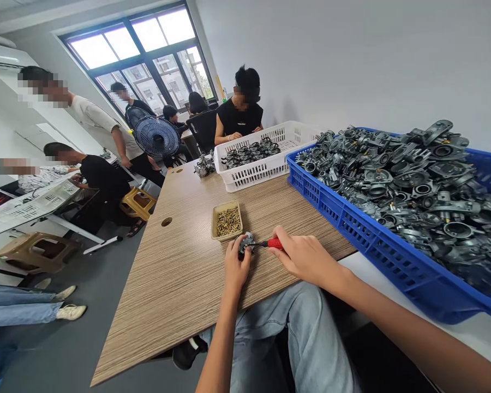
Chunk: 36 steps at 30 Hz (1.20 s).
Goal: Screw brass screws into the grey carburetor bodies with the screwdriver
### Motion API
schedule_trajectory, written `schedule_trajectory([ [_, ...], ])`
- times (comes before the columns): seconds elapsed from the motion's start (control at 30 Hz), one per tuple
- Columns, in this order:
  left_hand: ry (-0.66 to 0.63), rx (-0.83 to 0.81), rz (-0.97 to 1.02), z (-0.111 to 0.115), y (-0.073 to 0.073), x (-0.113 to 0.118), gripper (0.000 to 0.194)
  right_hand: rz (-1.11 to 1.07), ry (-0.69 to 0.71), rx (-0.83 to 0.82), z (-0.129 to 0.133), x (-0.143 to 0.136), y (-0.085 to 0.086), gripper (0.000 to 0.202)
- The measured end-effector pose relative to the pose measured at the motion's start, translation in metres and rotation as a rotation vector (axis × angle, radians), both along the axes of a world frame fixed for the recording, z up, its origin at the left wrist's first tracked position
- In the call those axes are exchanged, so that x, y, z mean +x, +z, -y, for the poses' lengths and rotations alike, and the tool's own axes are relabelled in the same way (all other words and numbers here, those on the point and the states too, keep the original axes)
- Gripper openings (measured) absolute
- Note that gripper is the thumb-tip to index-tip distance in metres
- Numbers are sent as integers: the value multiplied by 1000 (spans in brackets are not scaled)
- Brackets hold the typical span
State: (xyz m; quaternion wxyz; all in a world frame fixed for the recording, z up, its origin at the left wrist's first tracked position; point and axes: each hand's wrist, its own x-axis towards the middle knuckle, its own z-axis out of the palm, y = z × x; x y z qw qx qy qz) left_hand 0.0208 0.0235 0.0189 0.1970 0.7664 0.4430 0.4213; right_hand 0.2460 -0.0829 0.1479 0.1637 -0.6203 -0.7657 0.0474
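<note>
Near the front edge of the wooden table, my left hand has its fingers closed around a small grey metal part. My right hand grips the red handle of a screwdriver, whose dark shaft points left and reaches the metal part. Just behind my left hand sits a small beige tray holding many brass-coloured pieces. How the screwdriver tip meets the part is too small to tell.
A blue basket heaped with metal parts stands at the right. Behind the table's middle is a white basket with more parts, beside a small pile. A person sits beyond; a fan and others are at left.
</note>
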Motion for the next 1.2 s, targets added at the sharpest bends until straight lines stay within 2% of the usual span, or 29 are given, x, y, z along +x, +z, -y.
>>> schedule_trajectory([
  [0.1,0,7,-3,0,0,0,35,-94,102,17,1,3,3,13],
  [0.17,0,12,-2,0,0,0,36,-102,117,25,2,3,3,11],
  [0.23,-1,15,0,-1,-1,-1,37,-53,72,26,1,0,1,9],
  [0.33,-5,10,2,-2,-2,-1,37,49,-31,24,-1,-4,-3,22],
  [0.4,-7,4,2,-2,-2,-1,36,67,-52,25,-1,-4,-4,26],
  [0.63,-3,9,7,-1,-1,0,37,-94,99,28,2,3,2,14],
  [0.73,-6,9,2,-1,-2,0,38,-31,28,23,0,-1,0,12],
  [0.83,-6,2,-4,-1,-3,-1,38,62,-80,32,-2,-6,-4,25],
  [0.9,-5,-1,-3,-2,-3,-1,38,78,-105,26,-2,-6,-5,29],
  [1.1,-2,5,-8,-1,-1,-1,36,-109,89,14,2,1,0,14],
  [1.2,-5,13,-8,-1,0,-1,37,-59,34,0,1,-1,0,14],
])
